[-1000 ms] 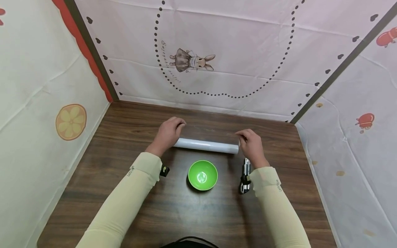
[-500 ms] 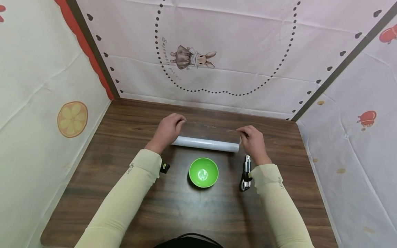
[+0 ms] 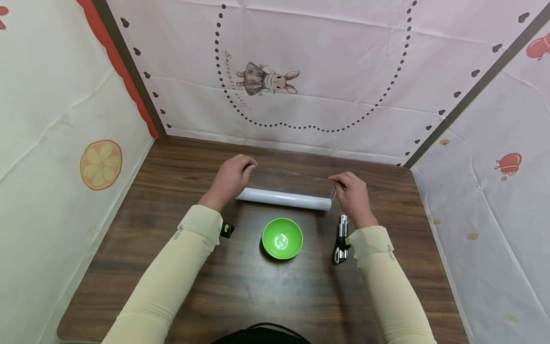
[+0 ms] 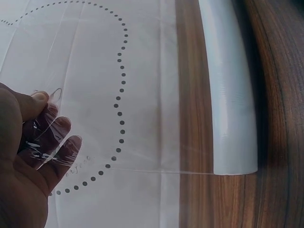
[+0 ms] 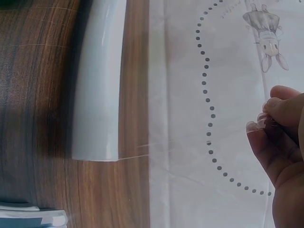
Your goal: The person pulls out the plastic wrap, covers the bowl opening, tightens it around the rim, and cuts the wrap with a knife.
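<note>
Clear plastic wrap [image 3: 292, 179] stretches between my two hands, drawn off a white roll [image 3: 283, 198] that lies across the table. My left hand [image 3: 234, 177] pinches one corner of the film between thumb and fingers; in the left wrist view the wrap [image 4: 45, 152] crinkles over the other fingers. At the opposite corner, my right hand [image 3: 350, 193] pinches the film with thumb and forefinger. Both hands are raised behind the roll, seen in the right wrist view as a smooth cylinder [image 5: 99, 80]. A green bowl [image 3: 282, 239] stands in front of the roll.
A black and silver utility knife [image 3: 341, 239] lies right of the bowl, close to my right wrist. The wooden table [image 3: 258, 296] meets printed fabric walls [image 3: 343, 71] at the back and both sides.
Both hands have shifted slightly toward the back, keeping their pinch on the film. The view has tilted a little; roll, bowl and knife keep their places on the table.
</note>
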`<state>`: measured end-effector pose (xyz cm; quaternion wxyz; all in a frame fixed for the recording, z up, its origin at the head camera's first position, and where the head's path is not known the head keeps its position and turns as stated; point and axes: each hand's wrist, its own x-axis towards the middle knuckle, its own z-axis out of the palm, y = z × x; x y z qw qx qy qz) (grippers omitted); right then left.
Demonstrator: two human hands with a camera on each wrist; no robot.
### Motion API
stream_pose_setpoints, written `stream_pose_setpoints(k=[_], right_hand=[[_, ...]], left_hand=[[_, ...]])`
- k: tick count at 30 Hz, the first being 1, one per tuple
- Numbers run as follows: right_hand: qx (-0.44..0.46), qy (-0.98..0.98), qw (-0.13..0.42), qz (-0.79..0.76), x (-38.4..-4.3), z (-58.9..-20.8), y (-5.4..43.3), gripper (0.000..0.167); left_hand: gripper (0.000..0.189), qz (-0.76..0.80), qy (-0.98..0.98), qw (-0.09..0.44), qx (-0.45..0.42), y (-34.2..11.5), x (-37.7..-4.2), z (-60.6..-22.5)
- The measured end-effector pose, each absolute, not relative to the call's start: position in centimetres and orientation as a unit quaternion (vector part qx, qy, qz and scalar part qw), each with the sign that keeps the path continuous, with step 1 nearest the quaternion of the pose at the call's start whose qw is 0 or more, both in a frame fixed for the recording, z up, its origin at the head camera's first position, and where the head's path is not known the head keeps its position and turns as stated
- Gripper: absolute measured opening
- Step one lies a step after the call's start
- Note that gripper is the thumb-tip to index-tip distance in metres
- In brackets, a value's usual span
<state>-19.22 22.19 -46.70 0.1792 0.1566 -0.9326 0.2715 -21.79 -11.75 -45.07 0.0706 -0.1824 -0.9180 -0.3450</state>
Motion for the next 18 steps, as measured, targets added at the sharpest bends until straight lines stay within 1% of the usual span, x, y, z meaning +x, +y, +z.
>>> stream_pose_setpoints(k=[7,18], right_hand=[[0.159,-0.932,0.180,0.271,-19.1,-46.4,22.2,0.018],[0.162,-0.930,0.189,0.272,-19.1,-45.8,22.1,0.017]], left_hand=[[0.022,-0.340,-0.920,0.068,-0.184,-11.8,-21.7,-44.7],[0.023,-0.333,-0.921,0.077,-0.189,-11.9,-21.8,-44.0]])
